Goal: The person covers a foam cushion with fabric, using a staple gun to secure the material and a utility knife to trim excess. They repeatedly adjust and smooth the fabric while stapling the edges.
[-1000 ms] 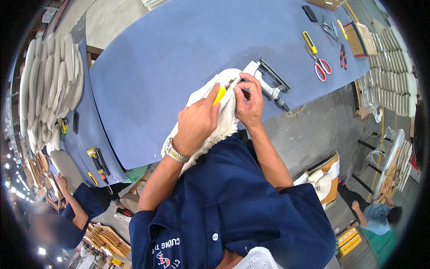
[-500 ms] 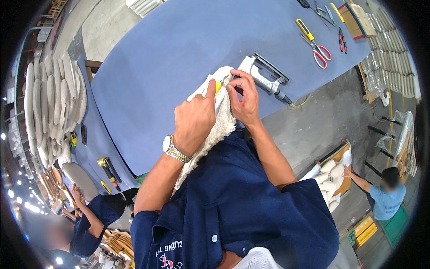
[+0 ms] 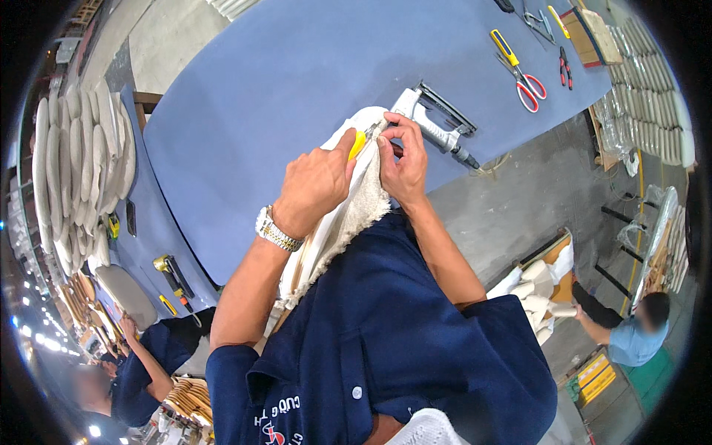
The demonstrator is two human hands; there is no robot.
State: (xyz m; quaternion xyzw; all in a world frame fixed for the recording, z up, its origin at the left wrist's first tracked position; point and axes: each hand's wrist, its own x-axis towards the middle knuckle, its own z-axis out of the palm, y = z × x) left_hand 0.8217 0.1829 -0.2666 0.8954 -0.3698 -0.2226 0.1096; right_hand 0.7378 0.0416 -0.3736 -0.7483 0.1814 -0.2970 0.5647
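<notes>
A long padded piece covered in white fleecy fabric (image 3: 368, 205) lies slantwise against my body, its rounded far end on the blue table (image 3: 245, 96). My left hand (image 3: 315, 185), with a wristwatch above it, is closed around a yellow utility knife (image 3: 357, 146). The knife's tip points at the fabric edge near the rounded end. Across from it, my right hand (image 3: 405, 159) pinches the fabric edge between thumb and fingers. Just beyond that hand a silver staple gun (image 3: 437, 126) lies on the table, untouched.
Red-handled scissors (image 3: 528, 89), a yellow-handled tool (image 3: 504, 46), pliers (image 3: 566, 68) and a box (image 3: 593, 37) sit at the far right. Padded pieces (image 3: 85, 163) are stacked at left. A co-worker (image 3: 148, 363) is at lower left, another (image 3: 641, 334) at lower right.
My left hand has shifted slightly left and down, showing more of the yellow knife and the white fabric. The right hand keeps its pinch at nearly the same place.
</notes>
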